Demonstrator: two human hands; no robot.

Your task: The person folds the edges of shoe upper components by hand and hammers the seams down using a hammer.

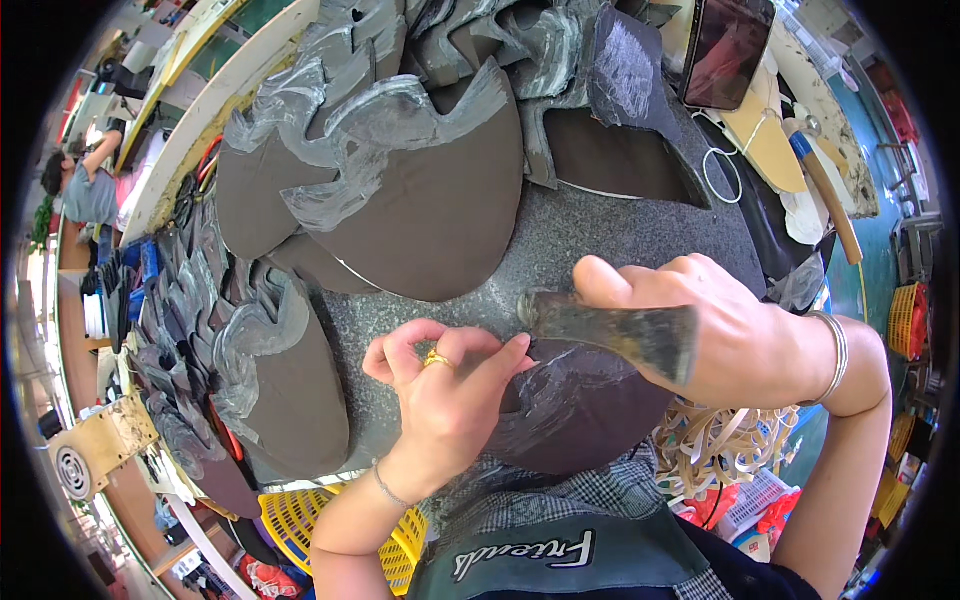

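My right hand [725, 335] is wrapped round a hammer, its handle hidden in my fist. The worn, dark metal hammer head [625, 335] has one narrow end and one flared end, and hangs above a dark leather-like piece [590, 415]. Thumb and fingertips of my left hand [445, 390] pinch that piece at its upper left edge, close to the hammer's narrow end. Grey smears mark the piece, which lies at the near edge of the grey speckled work surface [640, 240]. Part of it is hidden under the hammer.
Similar dark cut pieces [420, 220] with grey-smeared edges lie beyond my hands, and more overlap in a pile [290, 380] at the left. A phone [728, 50], a wooden-handled tool [825, 185] and a white cord loop [722, 175] sit at the far right. Below are a yellow basket [290, 520] and beige strips [715, 440].
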